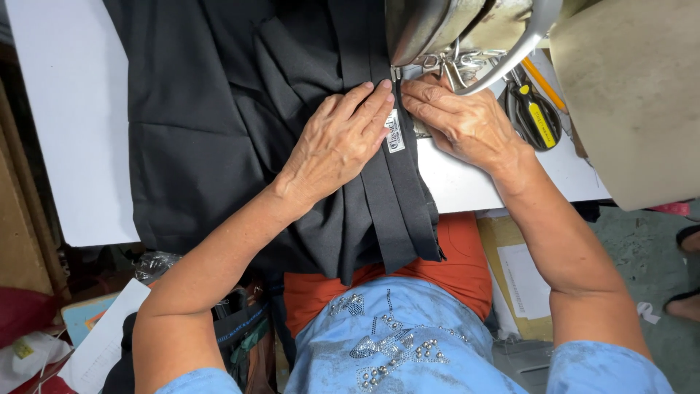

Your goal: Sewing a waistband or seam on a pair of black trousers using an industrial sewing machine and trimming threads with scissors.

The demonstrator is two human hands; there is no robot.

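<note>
A black garment (219,124) lies spread over a white table (73,109), its folded band running toward me and hanging off the near edge. My left hand (339,138) lies flat on the band, fingers together, fingertips at the presser foot (396,73) of a sewing machine (452,29). A small white label (394,133) sits on the band beside my left fingers. My right hand (456,117) presses the band's right edge, fingers pointing left at the foot. Neither hand grips anything.
Black-and-yellow handled tools (538,117) and an orange pencil (543,84) lie on the table right of the machine. A large beige machine part (634,95) fills the upper right. Bags and papers (95,343) crowd the floor at left; another person's feet (685,292) show at far right.
</note>
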